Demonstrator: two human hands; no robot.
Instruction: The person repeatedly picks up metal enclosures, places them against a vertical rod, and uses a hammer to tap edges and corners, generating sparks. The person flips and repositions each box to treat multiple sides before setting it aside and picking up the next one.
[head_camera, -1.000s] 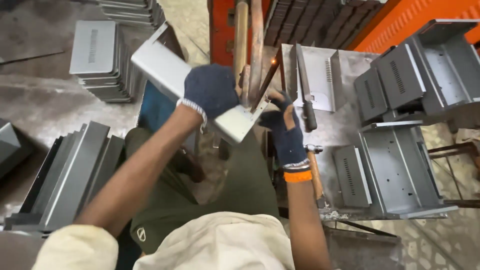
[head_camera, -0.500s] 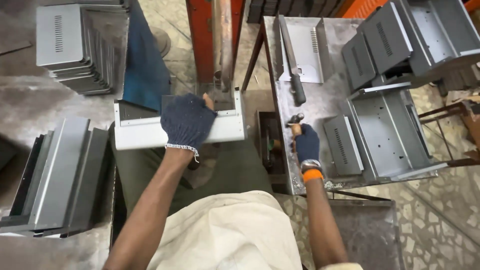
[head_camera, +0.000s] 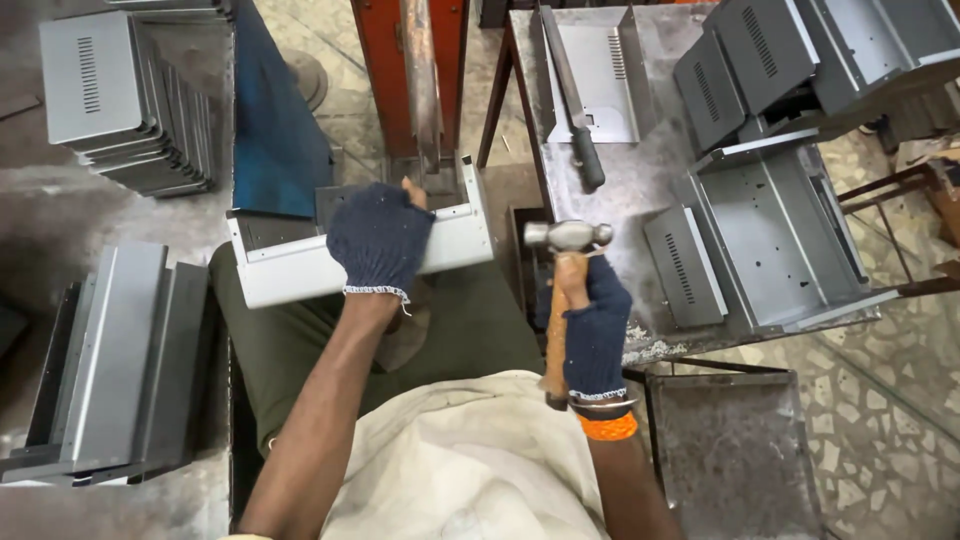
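From the head camera, the left hand (head_camera: 378, 240), in a dark knitted glove, is closed over the top of a grey metal tray (head_camera: 300, 262), which lies across the person's lap just in front of an upright red machine post (head_camera: 408, 70). The right hand (head_camera: 595, 330), gloved the same way with an orange band at the wrist, is wrapped tight round the wooden handle of a hammer (head_camera: 562, 270), its steel head up beside the edge of the desk (head_camera: 640, 200). On the desk lie a file (head_camera: 572, 95) and more grey metal trays (head_camera: 770, 235). Stacked grey panels (head_camera: 120, 95) stand on the floor to the left.
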